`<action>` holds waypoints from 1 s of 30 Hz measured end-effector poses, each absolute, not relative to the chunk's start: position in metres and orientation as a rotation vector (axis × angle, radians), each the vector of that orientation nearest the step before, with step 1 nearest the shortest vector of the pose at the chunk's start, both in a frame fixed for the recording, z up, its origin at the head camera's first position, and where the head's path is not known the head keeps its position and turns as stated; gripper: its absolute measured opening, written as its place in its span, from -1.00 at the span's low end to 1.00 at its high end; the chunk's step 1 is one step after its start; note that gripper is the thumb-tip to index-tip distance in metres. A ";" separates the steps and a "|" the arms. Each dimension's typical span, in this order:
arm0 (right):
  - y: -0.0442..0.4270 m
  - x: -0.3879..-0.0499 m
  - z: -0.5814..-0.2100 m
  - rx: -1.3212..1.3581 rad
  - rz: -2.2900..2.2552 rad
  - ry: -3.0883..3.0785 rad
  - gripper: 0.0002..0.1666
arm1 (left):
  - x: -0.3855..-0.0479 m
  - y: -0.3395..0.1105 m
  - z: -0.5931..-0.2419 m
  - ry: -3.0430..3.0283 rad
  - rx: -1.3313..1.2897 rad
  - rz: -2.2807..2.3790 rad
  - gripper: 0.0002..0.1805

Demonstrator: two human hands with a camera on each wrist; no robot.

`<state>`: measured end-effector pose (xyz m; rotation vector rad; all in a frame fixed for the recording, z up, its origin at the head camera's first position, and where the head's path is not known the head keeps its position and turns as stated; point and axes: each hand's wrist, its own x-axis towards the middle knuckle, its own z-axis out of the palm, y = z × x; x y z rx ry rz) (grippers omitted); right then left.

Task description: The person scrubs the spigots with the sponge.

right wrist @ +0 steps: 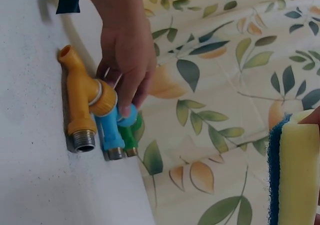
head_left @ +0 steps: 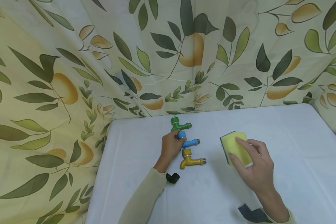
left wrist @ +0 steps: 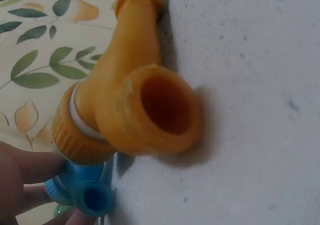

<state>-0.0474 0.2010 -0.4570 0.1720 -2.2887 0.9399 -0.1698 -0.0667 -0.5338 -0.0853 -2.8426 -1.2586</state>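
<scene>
On the table lies a blue tap, and my left hand holds it by its round top, fingers and thumb about the knob. A green tap sits just beyond it and a yellow tap just nearer, all with threaded metal ends pointing right. My right hand grips a yellow sponge raised above the table. Dark blue scouring backing shows along the sponge's side in the right wrist view. Up close in the left wrist view, the yellow tap's open spout faces the camera.
A white cloth covers the table. Behind it and to the left hangs a curtain printed with leaves and fruit. Dark camera mounts sit at both wrists.
</scene>
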 end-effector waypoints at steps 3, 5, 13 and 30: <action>0.201 -0.047 -0.458 0.168 0.942 -2.295 -0.38 | -0.171 -0.066 -0.535 -2.841 -0.098 -1.213 -0.50; 0.201 -0.047 -0.458 0.169 0.943 -2.292 -0.38 | -0.171 -0.066 -0.537 -2.847 -0.096 -1.189 -0.49; 0.200 -0.047 -0.457 0.177 0.955 -2.256 -0.39 | -0.175 -0.075 -0.535 -2.878 -0.110 -1.061 -0.56; 0.200 -0.045 -0.458 0.156 0.962 -2.310 -0.38 | -0.248 -0.123 -0.521 -3.278 -0.573 -0.644 0.08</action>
